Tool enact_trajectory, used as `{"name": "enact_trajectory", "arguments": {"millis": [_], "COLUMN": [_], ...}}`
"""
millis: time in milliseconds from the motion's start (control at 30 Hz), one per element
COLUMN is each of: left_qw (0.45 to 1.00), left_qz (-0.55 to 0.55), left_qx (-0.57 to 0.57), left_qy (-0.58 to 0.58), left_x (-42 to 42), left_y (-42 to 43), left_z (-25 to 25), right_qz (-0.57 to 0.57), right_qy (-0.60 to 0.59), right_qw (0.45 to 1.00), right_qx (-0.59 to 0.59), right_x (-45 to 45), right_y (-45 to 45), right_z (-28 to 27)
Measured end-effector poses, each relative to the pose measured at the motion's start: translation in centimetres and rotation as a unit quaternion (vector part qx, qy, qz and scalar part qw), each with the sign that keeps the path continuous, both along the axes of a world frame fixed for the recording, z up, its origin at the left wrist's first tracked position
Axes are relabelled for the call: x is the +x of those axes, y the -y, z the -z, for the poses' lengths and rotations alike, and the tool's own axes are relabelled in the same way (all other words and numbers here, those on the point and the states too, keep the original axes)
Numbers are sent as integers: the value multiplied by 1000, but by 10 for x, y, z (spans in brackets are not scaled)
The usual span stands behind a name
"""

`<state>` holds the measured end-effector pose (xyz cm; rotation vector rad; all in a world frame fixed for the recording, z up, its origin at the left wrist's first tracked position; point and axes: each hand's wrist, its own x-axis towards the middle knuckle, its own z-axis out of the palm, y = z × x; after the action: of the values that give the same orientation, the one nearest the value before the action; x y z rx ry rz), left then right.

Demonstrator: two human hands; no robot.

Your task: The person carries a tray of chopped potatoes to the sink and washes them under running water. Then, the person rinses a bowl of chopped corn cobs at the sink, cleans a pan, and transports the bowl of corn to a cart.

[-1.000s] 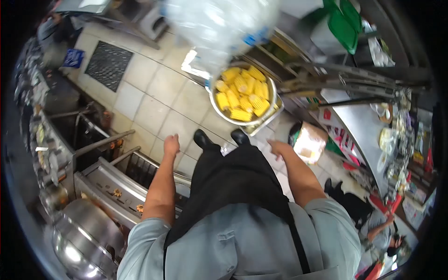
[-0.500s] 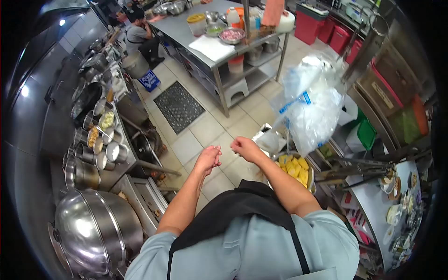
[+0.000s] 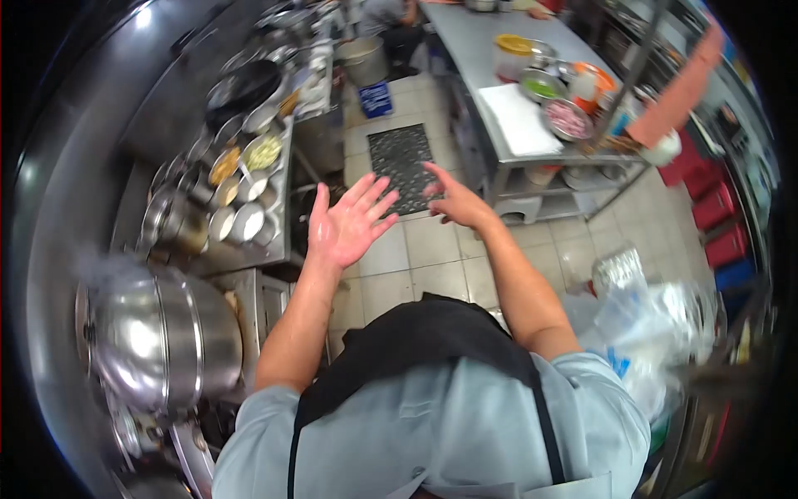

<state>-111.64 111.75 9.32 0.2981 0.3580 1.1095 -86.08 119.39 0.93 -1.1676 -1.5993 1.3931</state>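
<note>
My left hand [image 3: 350, 223] is raised in front of the apron, palm up, with its fingers spread and nothing in it. To its right, my right hand [image 3: 455, 198] hangs over the floor mat [image 3: 401, 158], its fingers apart and holding nothing. The two hands do not touch. Left of my left hand, several metal pots [image 3: 249, 223] with food and ladles stand on the stove-side counter. A large, shiny round steamer [image 3: 166, 333] is at the lower left, with steam near its top.
A steel table [image 3: 465, 50] holds bowls, a yellow-lidded tub and white paper [image 3: 521, 119]. Clear plastic bags [image 3: 665, 324] are at the right. Red bins [image 3: 719, 208] line the far right. A person [image 3: 391, 25] sits by a large bucket [image 3: 362, 60] at the top.
The view has swung toward the stove and aisle, and the corn pot has left it. My hands have risen from my sides; their fingers, curled half a second ago, are now spread.
</note>
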Motion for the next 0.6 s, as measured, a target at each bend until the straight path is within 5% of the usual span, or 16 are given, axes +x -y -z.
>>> {"name": "enact_trajectory", "arguments": {"millis": [100,167,267,333,467,600], "left_qw": [999,998,994,950,807,805], "left_qz": [-14,-10,-6,-10,-53,59], "left_qx": [43,56,55,24,70,-119], "left_qy": [29,40,-90,-312,-585,-578], "left_x": [4,7,-6,-17,-89,-137], "left_y": [-17,-36,-75,-92,-119,-137], "left_z": [-20,-21,7,26,177,243], "right_qz": [-19,-51,-47,-30,125,289], "right_qy": [61,96,141,159,244,339], "right_qw": [995,993,988,984,926,850], "right_qx": [78,-43,32,80,258,281], "right_x": [1,10,24,39,74,111], "right_y": [-35,-58,-87,-116,-213,-321], "right_z": [5,-4,1,-3,4,-22]}}
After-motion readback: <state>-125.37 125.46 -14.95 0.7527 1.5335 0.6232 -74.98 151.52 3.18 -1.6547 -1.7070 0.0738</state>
